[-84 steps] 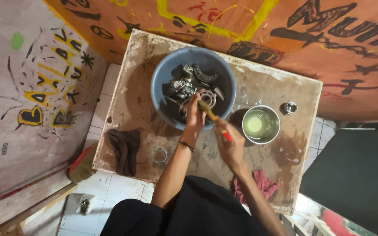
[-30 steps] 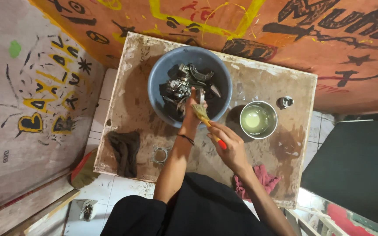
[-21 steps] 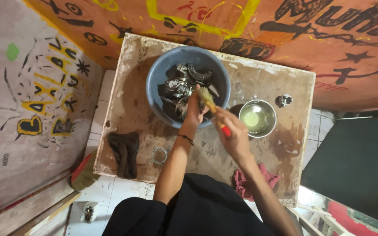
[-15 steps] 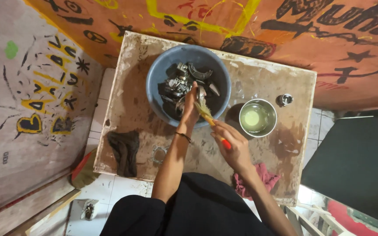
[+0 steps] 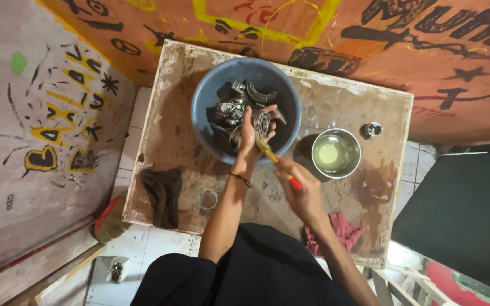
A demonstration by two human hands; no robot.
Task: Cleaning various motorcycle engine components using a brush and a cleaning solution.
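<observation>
Over the blue basin (image 5: 208,99), the right hand (image 5: 301,190) grips a brush (image 5: 273,158), bristles pointing diagonally toward the left hand (image 5: 250,133), which clasps a bearing (image 5: 263,123); stained counter (image 5: 341,102), painted walls.

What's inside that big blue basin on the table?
The blue basin holds a heap of grey metal parts. The left hand covers some, and the basin's bottom beneath the heap is hidden.

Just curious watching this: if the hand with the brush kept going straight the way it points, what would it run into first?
The right hand points its brush up toward the left hand, which holds a round metal part over the blue basin. It would likely meet that part first, though depth is hard to judge.
</observation>
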